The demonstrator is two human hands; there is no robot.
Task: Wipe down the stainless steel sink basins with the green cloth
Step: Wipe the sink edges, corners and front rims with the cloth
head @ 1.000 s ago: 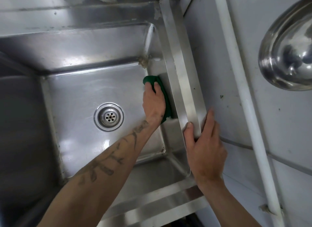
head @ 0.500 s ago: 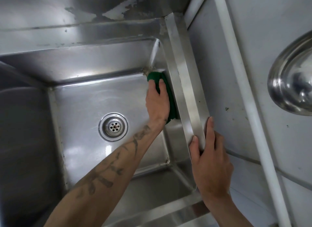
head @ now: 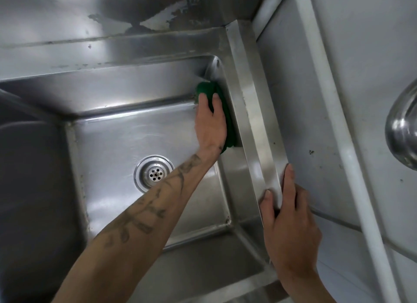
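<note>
**Q:** What is seen from the head view?

**A:** A steel basin [head: 126, 131] is seen from above, with a round drain [head: 154, 173] in its floor. The cloth [head: 206, 88] is pressed against the basin's right wall, close to the far right corner, under the left hand [head: 211, 122].

**Q:** How are the hands set?

**A:** The left hand's fingers are laid flat and fairly straight over the cloth. It is pushed against the steel rather than clutched, probably so that a broad patch is rubbed at once. The rim [head: 257, 131] on the right is pinched by the right hand [head: 291, 230], with the thumb on top and the fingers down its outer edge. This is judged to be a brace while the body is leaned over the basin.

**Q:** How far along is the wiping judged to be?

**A:** The corner seam is being worked. Dull marks are visible on the back ledge, so more wiping is probably needed.
</note>
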